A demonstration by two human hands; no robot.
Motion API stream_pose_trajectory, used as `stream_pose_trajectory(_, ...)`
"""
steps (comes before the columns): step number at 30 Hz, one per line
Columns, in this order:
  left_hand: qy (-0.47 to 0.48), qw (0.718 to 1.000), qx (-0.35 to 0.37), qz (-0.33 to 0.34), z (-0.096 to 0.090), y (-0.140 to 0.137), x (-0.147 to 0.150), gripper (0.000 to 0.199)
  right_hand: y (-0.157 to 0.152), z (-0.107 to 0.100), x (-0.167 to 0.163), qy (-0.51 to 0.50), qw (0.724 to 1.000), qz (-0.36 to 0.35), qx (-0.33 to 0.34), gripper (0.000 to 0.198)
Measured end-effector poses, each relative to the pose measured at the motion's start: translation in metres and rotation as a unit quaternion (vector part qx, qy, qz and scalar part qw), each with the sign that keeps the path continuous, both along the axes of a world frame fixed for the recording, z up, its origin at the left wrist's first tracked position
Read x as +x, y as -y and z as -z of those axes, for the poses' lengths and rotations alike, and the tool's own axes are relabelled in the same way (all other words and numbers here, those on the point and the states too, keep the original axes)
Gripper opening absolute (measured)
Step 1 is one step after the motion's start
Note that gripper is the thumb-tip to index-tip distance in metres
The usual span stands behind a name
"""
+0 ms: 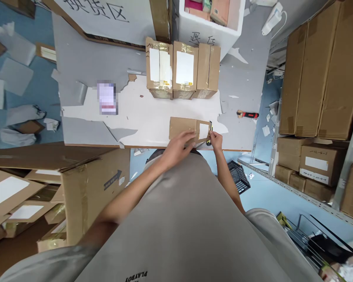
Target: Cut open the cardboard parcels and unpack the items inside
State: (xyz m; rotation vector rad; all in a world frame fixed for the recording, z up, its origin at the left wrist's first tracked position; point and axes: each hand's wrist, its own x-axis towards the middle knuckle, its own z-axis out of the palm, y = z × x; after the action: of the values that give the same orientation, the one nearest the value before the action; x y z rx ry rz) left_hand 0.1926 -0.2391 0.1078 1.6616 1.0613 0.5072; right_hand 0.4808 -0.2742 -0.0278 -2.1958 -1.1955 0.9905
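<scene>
A small brown cardboard box [182, 125] with a white label [204, 131] near its right end lies at the front edge of the table. My left hand [181, 147] rests on the box's near side, its fingers stretched out and not wrapped round anything. At the box's right end, my right hand [217, 141] is closed, with thumb and fingers pinched on a narrow black-and-yellow tool [209, 142]. The fingers hide part of that tool, and its exact kind is too small to make out.
Three taped boxes [185, 70] stand behind, before a white foam bin [210, 33]. A red-and-black utility knife [248, 114] lies right, a blurred-out phone-like item [107, 98] left. A large open carton [91, 192] of parcels stands lower left; shelved boxes [314, 78] line the right.
</scene>
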Motion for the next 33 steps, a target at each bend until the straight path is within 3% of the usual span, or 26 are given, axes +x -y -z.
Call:
stream_pose_trajectory(4,-0.006,0.999,0.018,0.041,-0.003,0.004,0.007,0.048,-0.004,-0.002,0.001,0.01,0.998,0.043,-0.034,0.077)
stream_pose_trajectory(8,-0.087,0.995,0.035,-0.024,0.006,0.002,-0.016,0.049,-0.007,-0.014,-0.011,0.01,1.0,0.018,-0.019,0.073)
stream_pose_trajectory(12,-0.22,0.965,0.005,-0.141,0.037,-0.007,-0.046,0.07,-0.011,-0.022,-0.054,0.055,0.997,-0.054,-0.025,0.069)
stream_pose_trajectory(15,-0.28,0.936,-0.028,-0.212,0.066,-0.017,-0.057,0.088,-0.02,-0.019,-0.092,0.117,0.99,-0.078,-0.014,0.077)
stream_pose_trajectory(19,-0.286,0.923,-0.038,-0.253,0.096,-0.026,-0.062,0.097,-0.04,-0.016,-0.12,0.114,0.988,-0.106,0.025,0.088)
stream_pose_trajectory(22,-0.274,0.917,-0.022,-0.291,0.109,-0.032,-0.076,0.102,-0.054,-0.028,-0.139,0.083,0.984,-0.143,0.063,0.085)
stream_pose_trajectory(25,-0.268,0.901,-0.049,-0.338,0.122,-0.041,-0.106,0.092,-0.063,-0.054,-0.176,0.081,0.973,-0.208,0.063,0.074)
stream_pose_trajectory(29,-0.224,0.898,-0.088,-0.369,0.138,-0.052,-0.147,0.064,-0.074,-0.095,-0.234,0.129,0.944,-0.302,0.017,0.041)
stream_pose_trajectory(33,-0.196,0.898,-0.088,-0.385,0.148,-0.055,-0.162,0.052,-0.082,-0.115,-0.255,0.175,0.915,-0.362,0.011,0.034)
